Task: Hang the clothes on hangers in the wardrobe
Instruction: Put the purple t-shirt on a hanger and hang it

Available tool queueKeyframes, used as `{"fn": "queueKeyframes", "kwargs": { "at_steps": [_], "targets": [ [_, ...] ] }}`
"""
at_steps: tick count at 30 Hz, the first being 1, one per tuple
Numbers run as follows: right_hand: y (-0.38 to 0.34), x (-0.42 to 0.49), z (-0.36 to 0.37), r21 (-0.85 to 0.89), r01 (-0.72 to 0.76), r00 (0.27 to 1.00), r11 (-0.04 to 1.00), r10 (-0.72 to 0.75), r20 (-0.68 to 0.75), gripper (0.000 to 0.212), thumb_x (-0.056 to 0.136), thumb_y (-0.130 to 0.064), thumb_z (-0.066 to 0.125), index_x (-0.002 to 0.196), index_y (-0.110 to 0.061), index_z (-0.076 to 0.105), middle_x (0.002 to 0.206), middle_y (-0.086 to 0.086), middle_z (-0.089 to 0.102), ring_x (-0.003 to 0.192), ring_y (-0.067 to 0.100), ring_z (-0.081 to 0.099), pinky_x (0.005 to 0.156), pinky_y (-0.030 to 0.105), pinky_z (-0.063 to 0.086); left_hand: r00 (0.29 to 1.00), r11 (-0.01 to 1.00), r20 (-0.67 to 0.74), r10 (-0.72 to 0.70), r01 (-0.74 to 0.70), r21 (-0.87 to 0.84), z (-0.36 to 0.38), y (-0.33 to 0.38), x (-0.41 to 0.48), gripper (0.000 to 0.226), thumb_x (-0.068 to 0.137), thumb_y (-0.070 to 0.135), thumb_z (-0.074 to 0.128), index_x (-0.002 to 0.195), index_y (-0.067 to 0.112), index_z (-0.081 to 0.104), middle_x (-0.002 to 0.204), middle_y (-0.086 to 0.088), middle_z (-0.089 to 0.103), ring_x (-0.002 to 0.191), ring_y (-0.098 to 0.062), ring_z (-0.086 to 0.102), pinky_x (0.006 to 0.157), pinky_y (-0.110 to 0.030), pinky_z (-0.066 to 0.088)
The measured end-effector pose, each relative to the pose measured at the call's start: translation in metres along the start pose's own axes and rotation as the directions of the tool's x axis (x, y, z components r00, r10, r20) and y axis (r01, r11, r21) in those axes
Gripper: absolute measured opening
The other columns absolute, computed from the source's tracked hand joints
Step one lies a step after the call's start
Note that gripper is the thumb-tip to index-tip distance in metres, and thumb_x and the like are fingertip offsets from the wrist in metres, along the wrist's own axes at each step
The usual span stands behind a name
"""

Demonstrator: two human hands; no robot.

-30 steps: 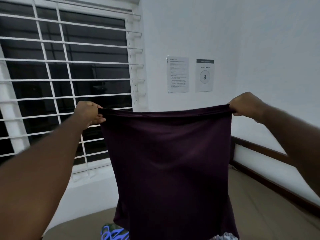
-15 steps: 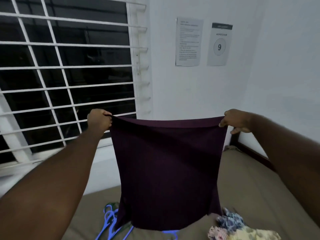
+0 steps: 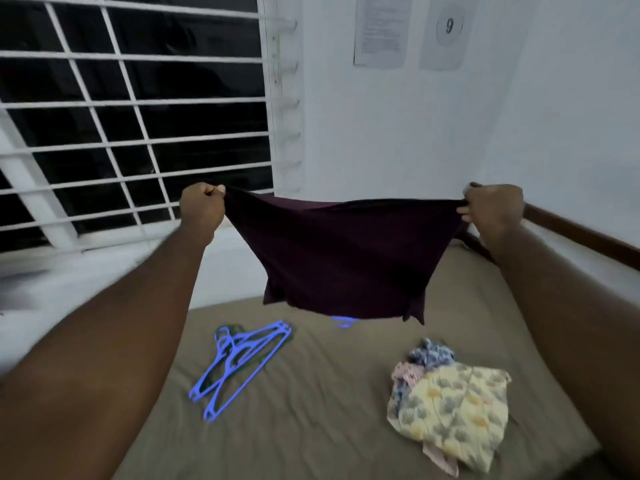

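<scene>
— What's on your far left?

— From my seat, a white window grille at ten o'clock, with dark glass behind it.

— And the hands?

— At nine o'clock my left hand is a fist curled round one top corner of the maroon garment. Below it, at seven, blue hangers lie stacked on the tan mattress. The garment spans the centre, stretched between both hands. Its lower edge hangs in the air above the mattress.

— Further right?

— Two paper sheets are on the wall at one o'clock, and one bears a 9. At five, a crumpled pile of patterned clothes lies on the mattress, well apart from the hangers. At three, my right hand pinches the garment's other top corner, fingers curled.
</scene>
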State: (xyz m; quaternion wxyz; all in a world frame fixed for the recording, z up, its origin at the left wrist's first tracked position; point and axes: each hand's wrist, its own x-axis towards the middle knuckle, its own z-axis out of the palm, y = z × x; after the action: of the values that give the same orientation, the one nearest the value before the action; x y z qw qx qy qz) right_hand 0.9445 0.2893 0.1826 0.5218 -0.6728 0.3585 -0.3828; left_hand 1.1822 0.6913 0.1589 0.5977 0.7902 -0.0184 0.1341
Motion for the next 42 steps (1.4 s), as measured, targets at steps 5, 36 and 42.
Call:
{"fn": "queueKeyframes", "kwargs": {
  "at_steps": [5,36,42],
  "targets": [
    [0.109,-0.099,-0.059,-0.142,-0.209,0.958,0.968,0.232,0.169,0.012,0.088,-0.011,0.065,0.097,-0.002,0.065,0.067,0.007,0.072,0.055,0.013,0.07,0.048,0.022,0.054,0.979,0.977,0.091,-0.182,0.19,-0.096,-0.024,-0.089,-0.132,0.028,0.098,0.012,0.056,0.07,0.013,0.056,0.085,-0.012,0.056,0.065,-0.011,0.059,0.052,-0.025,0.059],
    [0.338,-0.243,-0.027,-0.319,-0.61,0.68,0.725,0.686,0.26,0.015,0.092,0.001,0.053,0.104,-0.006,0.056,0.1,0.013,0.061,0.076,0.018,0.065,0.071,0.03,0.06,0.84,0.705,0.081,-0.536,0.392,0.592,-0.071,-0.323,-0.288,0.019,0.083,0.001,0.053,0.076,-0.003,0.07,0.084,-0.02,0.071,0.087,-0.037,0.065,0.078,-0.038,0.054],
    [0.346,-0.235,0.024,-0.406,-0.617,0.627,0.674,0.733,0.263,0.015,0.09,-0.001,0.057,0.102,-0.008,0.059,0.099,0.012,0.062,0.084,0.023,0.065,0.086,0.041,0.059,0.77,0.707,0.207,-0.603,0.396,0.586,-0.034,-0.372,-0.253,0.018,0.085,0.011,0.055,0.085,0.001,0.07,0.092,-0.02,0.071,0.091,-0.038,0.069,0.087,-0.046,0.056]
  ]
}}
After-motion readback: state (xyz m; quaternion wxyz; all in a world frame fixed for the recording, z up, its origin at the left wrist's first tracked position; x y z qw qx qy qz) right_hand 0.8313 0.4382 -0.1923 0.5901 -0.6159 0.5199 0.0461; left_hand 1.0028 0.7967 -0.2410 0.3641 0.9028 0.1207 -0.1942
